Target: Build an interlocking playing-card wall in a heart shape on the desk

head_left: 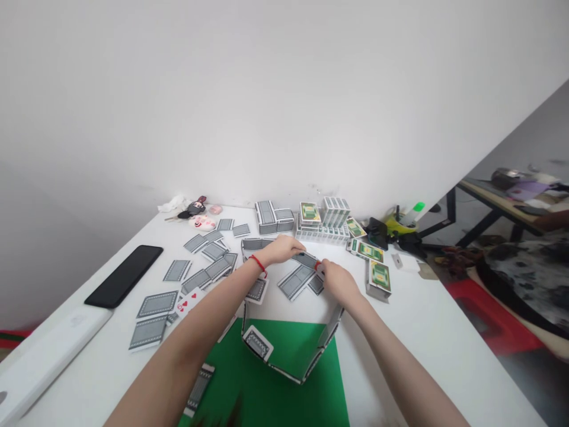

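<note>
A many-sided ring of cards (329, 333) stands on edge on the worktop (422, 332), its near part over a green sheet (284, 403) that reaches toward the near edge. Both hands are at its far side. The left hand (284, 248) reaches farther toward the worktop's far edge, its forearm crossing over the ring's left wall; the right hand (340, 279) sits at the far right bend, closer to the near edge.

Between them runs a short card section (306, 259), its long axis slanting from the left fingers down toward the right ones, so each hand has one end of it and neither looks clearly nearer. Most of the ring lies from the fingers toward the near edge, stretched in that direction. The right fingers are pinching the section's right end (a small red patch shows there, too small to make out). The left fingers bend down at the other end, but I cannot tell whether they grip it.

Loose cards (297, 281) lie flat inside the ring, just below the section. More scattered cards (178, 270) spread toward the left edge, beside a phone (124, 277).
</note>
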A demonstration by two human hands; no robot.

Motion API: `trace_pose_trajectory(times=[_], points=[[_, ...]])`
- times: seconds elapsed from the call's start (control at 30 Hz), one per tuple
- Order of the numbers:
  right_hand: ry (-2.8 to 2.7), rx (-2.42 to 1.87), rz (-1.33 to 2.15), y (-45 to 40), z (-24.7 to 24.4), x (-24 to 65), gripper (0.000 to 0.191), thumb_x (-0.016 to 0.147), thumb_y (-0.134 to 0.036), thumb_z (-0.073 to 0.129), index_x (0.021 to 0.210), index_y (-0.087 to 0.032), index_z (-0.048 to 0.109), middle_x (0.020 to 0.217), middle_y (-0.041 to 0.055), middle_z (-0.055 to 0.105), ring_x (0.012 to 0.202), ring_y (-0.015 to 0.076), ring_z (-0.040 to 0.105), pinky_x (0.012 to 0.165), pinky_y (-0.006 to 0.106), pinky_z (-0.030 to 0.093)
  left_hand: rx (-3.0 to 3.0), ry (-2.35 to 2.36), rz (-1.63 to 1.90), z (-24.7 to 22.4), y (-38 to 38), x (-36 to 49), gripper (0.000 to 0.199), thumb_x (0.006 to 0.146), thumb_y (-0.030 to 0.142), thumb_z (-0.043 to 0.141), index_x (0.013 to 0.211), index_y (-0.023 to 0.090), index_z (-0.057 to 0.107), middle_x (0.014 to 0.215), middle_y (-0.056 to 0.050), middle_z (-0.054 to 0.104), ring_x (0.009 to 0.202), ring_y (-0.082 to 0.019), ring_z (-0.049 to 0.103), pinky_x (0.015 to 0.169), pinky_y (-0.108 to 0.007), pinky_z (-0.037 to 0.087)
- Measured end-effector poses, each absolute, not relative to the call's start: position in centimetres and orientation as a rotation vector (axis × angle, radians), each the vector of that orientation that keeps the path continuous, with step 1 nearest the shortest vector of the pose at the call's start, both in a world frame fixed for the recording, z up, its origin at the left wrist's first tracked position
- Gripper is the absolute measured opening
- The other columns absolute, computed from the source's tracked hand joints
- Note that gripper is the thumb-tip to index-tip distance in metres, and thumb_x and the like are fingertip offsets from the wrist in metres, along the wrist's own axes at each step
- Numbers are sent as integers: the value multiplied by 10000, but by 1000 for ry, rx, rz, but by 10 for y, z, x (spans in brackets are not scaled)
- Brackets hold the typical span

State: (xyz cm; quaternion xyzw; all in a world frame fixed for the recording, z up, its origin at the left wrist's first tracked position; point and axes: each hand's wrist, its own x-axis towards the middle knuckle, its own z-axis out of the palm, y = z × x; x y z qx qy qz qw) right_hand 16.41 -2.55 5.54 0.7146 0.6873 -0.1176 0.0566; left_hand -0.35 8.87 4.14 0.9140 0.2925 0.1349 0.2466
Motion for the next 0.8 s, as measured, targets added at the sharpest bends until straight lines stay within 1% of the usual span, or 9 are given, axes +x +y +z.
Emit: trace_pose_trajectory(times=[0.17, 0.23, 0.27, 0.33, 0.4, 0.5, 0.53, 0.63, 0.8], points=[[2136, 2196, -402, -22, 52, 166, 276, 804, -38, 386, 1039, -119, 506, 1003, 135, 625, 939, 193, 580, 723, 251, 365, 2493, 793, 355, 44, 86, 0, 251, 843, 233, 467, 952, 188, 688, 1001, -31, 695, 907, -150, 606, 789, -213, 394], [2194, 2251, -475, -23, 52, 174, 273, 845, -129, 411, 1106, -109, 486, 1026, 134, 622, 961, 188, 575, 755, 244, 369, 2498, 784, 360, 47, 85, -4, 251, 842, 232, 467, 970, 198, 681, 1018, -28, 687, 927, -153, 596, 809, -221, 381], [2228, 2290, -518, -26, 51, 180, 313, 859, -204, 433, 1155, -103, 462, 1051, 135, 616, 972, 188, 573, 770, 242, 372, 2509, 786, 367, 48, 85, -6, 248, 838, 232, 476, 983, 210, 675, 1032, -24, 681, 948, -158, 586, 825, -231, 369], [2253, 2358, -573, -35, 51, 193, 490, 837, -340, 499, 1249, -98, 389, 1119, 136, 590, 983, 193, 570, 779, 242, 381, 2546, 830, 381, 52, 86, -13, 244, 814, 244, 516, 1009, 239, 662, 1059, -21, 666, 1001, -182, 556, 857, -263, 339], [2161, 2365, -608, -46, 51, 202, 498, 823, -378, 514, 1233, -114, 415, 1118, 134, 590, 944, 199, 588, 742, 250, 390, 2574, 900, 366, 54, 87, -19, 255, 782, 262, 563, 1018, 256, 657, 1072, -25, 656, 1034, -212, 531, 870, -294, 315], [2065, 2245, -586, -60, 55, 202, 266, 880, -300, 410, 1062, -143, 525, 1010, 124, 636, 923, 212, 595, 696, 258, 365, 2543, 915, 295, 53, 91, -21, 233, 782, 256, 558, 987, 253, 669, 1049, -23, 668, 1010, -210, 547, 870, -307, 303], [2051, 2217, -570, -63, 56, 199, 234, 896, -264, 369, 1016, -147, 532, 976, 122, 646, 908, 212, 597, 679, 258, 353, 2522, 895, 279, 52, 92, -19, 222, 797, 246, 534, 969, 254, 675, 1030, -15, 677, 988, -198, 561, 873, -306, 304], [2076, 2141, -529, -61, 60, 189, 213, 906, -190, 314, 971, -146, 512, 940, 122, 653, 870, 209, 600, 636, 253, 321, 2482, 838, 269, 49, 93, -11, 233, 820, 216, 485, 922, 249, 692, 971, 0, 700, 921, -166, 595, 867, -286, 325], [2105, 2094, -496, -50, 63, 184, 173, 897, -161, 339, 954, -141, 501, 932, 132, 650, 855, 206, 602, 624, 253, 301, 2465, 771, 320, 46, 89, 0, 232, 797, 189, 508, 919, 209, 704, 961, -14, 708, 888, -143, 617, 790, -205, 396]])
